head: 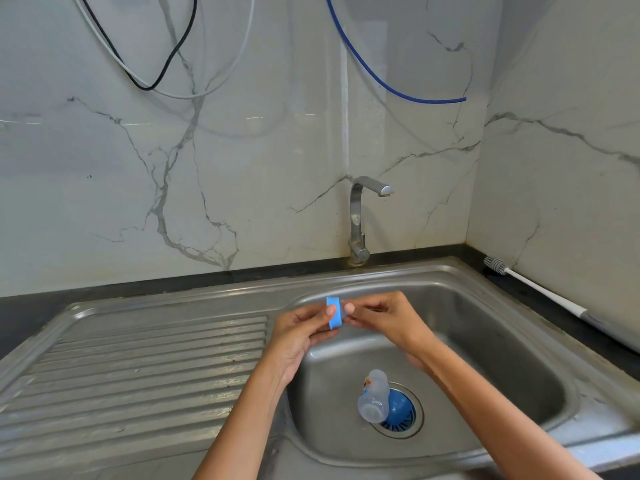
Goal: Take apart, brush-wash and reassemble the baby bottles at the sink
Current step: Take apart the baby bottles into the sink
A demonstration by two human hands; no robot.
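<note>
1. Presently held: a blue plastic screw ring, the collar of a baby bottle, at centre frame above the near-left rim of the basin. The left hand pinches it, thumb on the outer band and the other fingers curled behind, which keeps the ring's open side turned toward the other hand.

2. Right hand, just right of the ring: fingers drawn together at the ring's open side, apparently nipping something pale there. Probably the teat, being worked out of the collar; it is too small and blurred to confirm.

3. Clear plastic baby bottle body with a printed motif, lying on its side at the bottom of the basin, lower centre of the frame. Its open mouth faces the viewer and it rests against the blue drain strainer, a spot where it will drain and cannot roll far.

4. Stainless steel sink with a ribbed draining board at left; both hands work over the bowl, so drips or a dropped part would land in the basin.

5. Chrome tap, upper centre against the marble wall; no water seen running.

6. White-handled bottle brush with grey bristles, lying on the dark counter at right frame, within reach for washing, as yet untouched.

7. Judged stage: taking apart, washing not begun.
</note>
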